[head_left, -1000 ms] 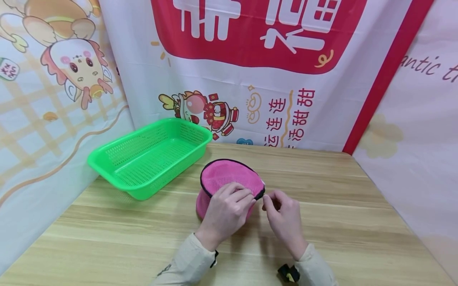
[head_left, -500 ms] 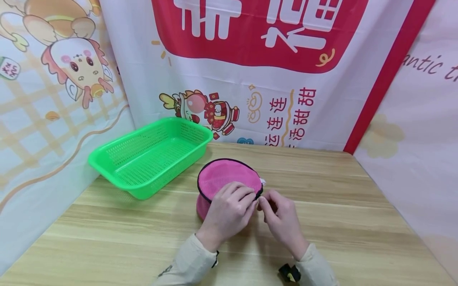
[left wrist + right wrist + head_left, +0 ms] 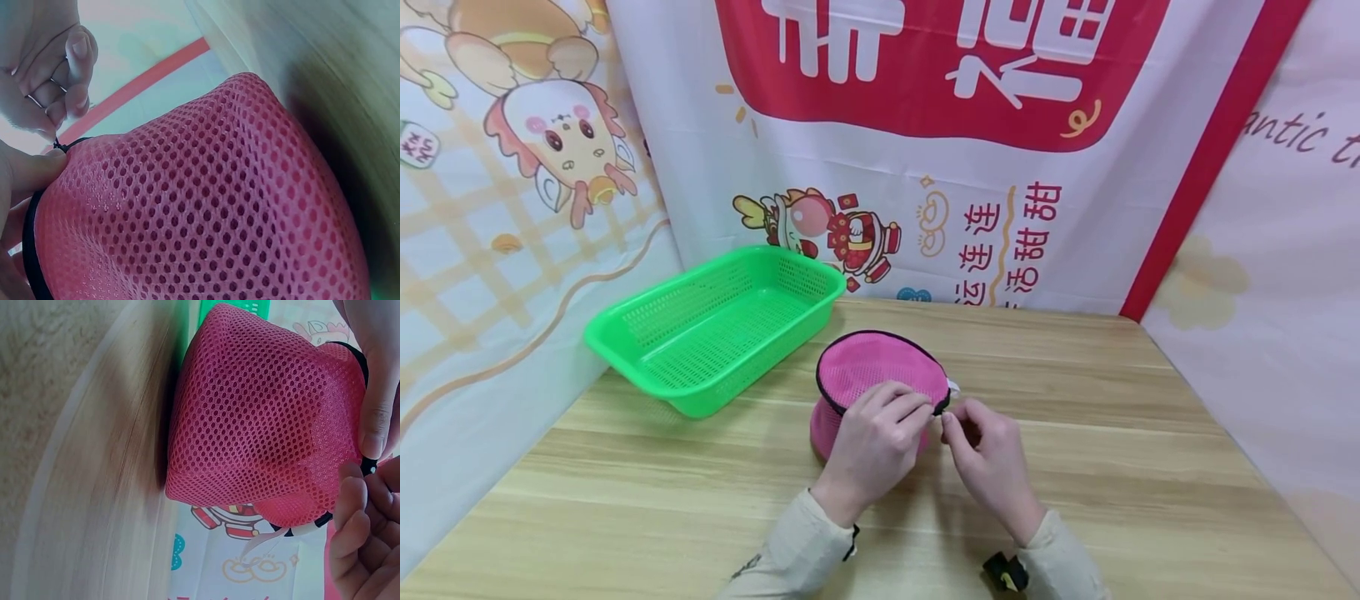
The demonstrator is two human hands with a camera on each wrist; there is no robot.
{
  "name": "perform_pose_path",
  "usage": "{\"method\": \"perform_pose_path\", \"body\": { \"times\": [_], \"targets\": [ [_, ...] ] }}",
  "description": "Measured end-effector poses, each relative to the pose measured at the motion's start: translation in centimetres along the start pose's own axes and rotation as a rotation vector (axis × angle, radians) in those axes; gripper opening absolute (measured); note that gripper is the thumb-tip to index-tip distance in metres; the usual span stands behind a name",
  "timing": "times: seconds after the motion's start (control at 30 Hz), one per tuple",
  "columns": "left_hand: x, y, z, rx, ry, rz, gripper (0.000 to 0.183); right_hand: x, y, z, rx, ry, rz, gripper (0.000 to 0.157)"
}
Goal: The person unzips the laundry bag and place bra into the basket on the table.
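Observation:
A pink mesh laundry bag (image 3: 876, 362) with a round top edged in black zipper trim (image 3: 31, 250) stands on the table. My left hand (image 3: 872, 446) lies over its near side and pinches the trim between thumb and fingers. Just right of it, my right hand (image 3: 992, 458) has thumb and fingertips closed on the small zipper pull (image 3: 59, 145) at the bag's edge. In the right wrist view, both hands' fingertips meet at the black trim. A white tag (image 3: 265, 540) sticks out from the edge beside them. The bag's contents are hidden.
A green perforated plastic basket (image 3: 760, 360) stands at the back left of the wooden table (image 3: 1105, 442). Printed cloth hangings (image 3: 865, 150) enclose the back and both sides. A small black object (image 3: 1006, 573) shows by the right sleeve.
My right hand has moved slightly left, up against the trim beside my left fingers. The bag's top has shifted a little left; the basket is unmoved.

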State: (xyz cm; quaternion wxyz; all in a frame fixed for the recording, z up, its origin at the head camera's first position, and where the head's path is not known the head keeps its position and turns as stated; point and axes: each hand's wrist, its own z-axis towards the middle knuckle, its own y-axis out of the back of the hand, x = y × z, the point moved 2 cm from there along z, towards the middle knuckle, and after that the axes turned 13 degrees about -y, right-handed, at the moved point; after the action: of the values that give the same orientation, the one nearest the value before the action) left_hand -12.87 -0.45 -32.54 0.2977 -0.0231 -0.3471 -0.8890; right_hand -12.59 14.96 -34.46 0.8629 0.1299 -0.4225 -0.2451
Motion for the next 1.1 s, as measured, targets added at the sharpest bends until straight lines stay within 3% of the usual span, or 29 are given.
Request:
{"method": "perform_pose_path", "body": {
  "times": [0.63,1.1],
  "targets": [
    [-0.02,-0.05,0.00,-0.025,-0.015,0.018,0.015,0.11,0.29,-0.06,-0.042,-0.088,-0.056,0.017],
    [-0.04,-0.13,-0.07,-0.028,-0.010,0.017,0.015,-0.27,0.27,-0.04,-0.056,-0.096,-0.044,0.016]
  ]
}}
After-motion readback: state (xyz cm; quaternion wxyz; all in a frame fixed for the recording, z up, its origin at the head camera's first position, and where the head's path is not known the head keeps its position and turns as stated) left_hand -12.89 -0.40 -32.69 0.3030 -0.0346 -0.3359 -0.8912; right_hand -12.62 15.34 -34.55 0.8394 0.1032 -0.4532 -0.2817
